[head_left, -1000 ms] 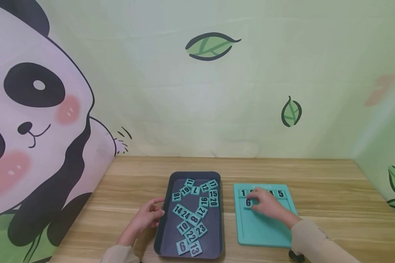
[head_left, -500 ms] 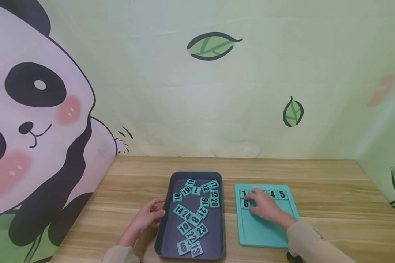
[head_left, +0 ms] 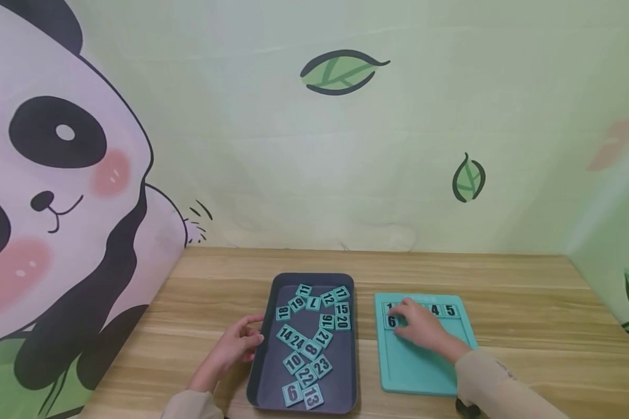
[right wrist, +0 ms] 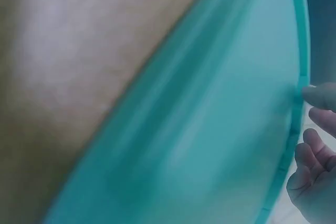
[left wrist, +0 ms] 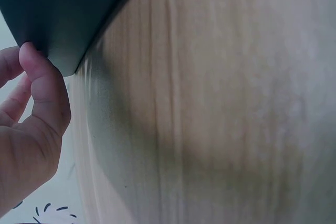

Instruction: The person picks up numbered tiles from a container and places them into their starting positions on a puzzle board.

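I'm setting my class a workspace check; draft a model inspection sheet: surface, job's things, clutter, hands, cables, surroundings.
Surface: wood-grain tabletop.
Job's things: teal board with 1 tile, 4 tile and 5 tile visible in its top row, 6 tile below the 1; dark tray holding loose number tiles.
Clutter: nothing seen.
Hands: left hand touches the tray's left side; right hand is at the board's 6 tile, grip unclear.
Cables: nothing seen.
Surroundings: backdrop printed with a panda and leaves.

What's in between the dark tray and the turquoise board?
Just a bare strip of wooden table. The head view shows nothing lying between the dark tray and the turquoise board.
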`<action>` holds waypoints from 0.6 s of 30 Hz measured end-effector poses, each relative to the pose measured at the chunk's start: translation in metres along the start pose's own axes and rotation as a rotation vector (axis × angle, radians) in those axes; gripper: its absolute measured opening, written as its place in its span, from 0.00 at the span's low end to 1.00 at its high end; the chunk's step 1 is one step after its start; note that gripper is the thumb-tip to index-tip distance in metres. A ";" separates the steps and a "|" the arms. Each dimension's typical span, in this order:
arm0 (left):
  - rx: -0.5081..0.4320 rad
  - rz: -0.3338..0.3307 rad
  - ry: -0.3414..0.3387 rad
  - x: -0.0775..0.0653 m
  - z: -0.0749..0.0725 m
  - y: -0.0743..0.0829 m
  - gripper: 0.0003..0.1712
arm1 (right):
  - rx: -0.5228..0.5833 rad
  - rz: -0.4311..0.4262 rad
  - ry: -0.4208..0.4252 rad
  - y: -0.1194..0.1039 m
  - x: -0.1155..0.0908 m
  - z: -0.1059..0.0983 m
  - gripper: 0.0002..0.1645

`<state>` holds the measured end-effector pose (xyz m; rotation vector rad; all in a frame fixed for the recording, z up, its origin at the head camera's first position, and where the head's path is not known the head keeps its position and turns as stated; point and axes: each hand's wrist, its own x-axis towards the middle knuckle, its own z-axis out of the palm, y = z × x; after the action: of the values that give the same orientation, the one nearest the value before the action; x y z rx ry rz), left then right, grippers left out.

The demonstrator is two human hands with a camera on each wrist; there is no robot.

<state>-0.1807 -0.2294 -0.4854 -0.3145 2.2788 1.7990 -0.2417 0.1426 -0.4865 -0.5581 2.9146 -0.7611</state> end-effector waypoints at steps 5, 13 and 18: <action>0.000 -0.004 -0.006 0.002 -0.001 -0.001 0.26 | 0.030 -0.019 0.021 -0.014 0.007 -0.005 0.17; -0.003 0.004 -0.010 -0.001 -0.002 0.001 0.26 | 0.079 -0.148 0.054 -0.049 0.024 -0.004 0.16; -0.002 0.006 -0.017 -0.001 -0.001 0.000 0.26 | 0.064 -0.242 0.045 -0.069 0.035 0.005 0.18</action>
<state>-0.1798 -0.2307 -0.4845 -0.2924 2.2691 1.8004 -0.2507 0.0713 -0.4567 -0.9098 2.8838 -0.9000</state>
